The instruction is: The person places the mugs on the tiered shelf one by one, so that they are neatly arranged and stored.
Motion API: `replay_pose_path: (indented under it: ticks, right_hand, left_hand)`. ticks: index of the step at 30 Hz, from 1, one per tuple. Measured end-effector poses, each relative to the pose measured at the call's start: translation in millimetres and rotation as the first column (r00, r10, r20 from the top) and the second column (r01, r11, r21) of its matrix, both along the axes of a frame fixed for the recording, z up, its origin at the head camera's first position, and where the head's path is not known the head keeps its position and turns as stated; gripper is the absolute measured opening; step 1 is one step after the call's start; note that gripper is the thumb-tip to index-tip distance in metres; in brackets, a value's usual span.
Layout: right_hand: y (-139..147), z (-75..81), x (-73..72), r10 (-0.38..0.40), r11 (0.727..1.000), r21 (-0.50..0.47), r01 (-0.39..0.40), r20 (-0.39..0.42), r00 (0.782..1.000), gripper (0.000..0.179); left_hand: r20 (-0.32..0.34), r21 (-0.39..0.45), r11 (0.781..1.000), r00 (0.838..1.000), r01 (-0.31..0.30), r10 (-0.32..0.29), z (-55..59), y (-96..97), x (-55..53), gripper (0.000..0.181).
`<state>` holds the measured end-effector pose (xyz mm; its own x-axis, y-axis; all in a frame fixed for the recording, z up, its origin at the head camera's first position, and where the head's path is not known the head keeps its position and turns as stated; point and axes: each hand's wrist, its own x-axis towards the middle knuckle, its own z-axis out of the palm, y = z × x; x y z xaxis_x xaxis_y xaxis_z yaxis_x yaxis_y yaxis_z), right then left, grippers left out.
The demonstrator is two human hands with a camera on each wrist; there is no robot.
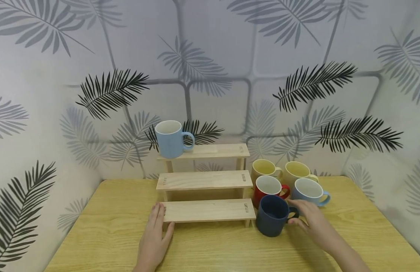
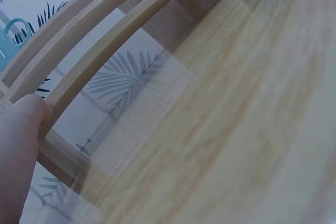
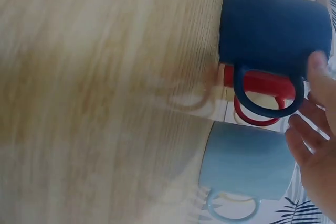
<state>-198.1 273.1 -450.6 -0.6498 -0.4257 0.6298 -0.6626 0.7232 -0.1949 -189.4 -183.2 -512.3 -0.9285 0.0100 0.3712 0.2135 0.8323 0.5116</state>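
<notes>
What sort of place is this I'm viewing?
Probably a tabletop workspace in an indoor corner: a three-step pale wooden shelf stands on a yellowish wood-grain table, with whitish walls printed in grey and black leaves close around.

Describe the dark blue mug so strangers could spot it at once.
Find the three-tier wooden stand, then the five clustered mugs right of it. The dark blue mug stands frontmost, beside the lowest shelf; it alone is dark inside and out.
</notes>
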Motion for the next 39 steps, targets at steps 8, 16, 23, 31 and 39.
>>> replay_pose_path:
  ticks: [8, 16, 23, 31, 39]
  right_hand:
    - [-2.1, -2.8, -3.1, 0.021, 0.980, -0.200, 0.016, 0.178, 0.984, 0.037]
    - [-0.8, -20.6, -7.0, 0.112, 0.899, -0.432, 0.078, 0.397, 0.911, 0.024]
    - [1.0, -30.2, -8.5, 0.192, 0.838, -0.542, 0.059, 0.394, 0.899, 0.016]
    - [2.8, -34.8, -11.3, 0.383, 0.723, -0.690, 0.022, 0.427, 0.819, 0.020]
    - [1.1, -44.9, -14.5, 0.524, 0.578, -0.816, -0.003, 0.368, 0.768, 0.014]
  left_hand:
    - [-0.001, 0.006, 1.000, 1.000, -0.004, 0.004, 1.9, -1.6, -0.1, 0.066]
    - [0.002, 0.011, 1.000, 1.000, -0.004, 0.004, -0.8, -2.7, 3.5, 0.066]
    - [-0.007, 0.016, 1.000, 1.000, 0.014, -0.014, -0.5, 0.2, 3.7, 0.066]
    - [-0.012, 0.005, 1.000, 1.000, 0.008, -0.008, -0.8, -0.1, 2.3, 0.065]
    - [-0.016, 0.009, 1.000, 1.000, 0.006, -0.006, -2.4, -0.5, 0.5, 0.066]
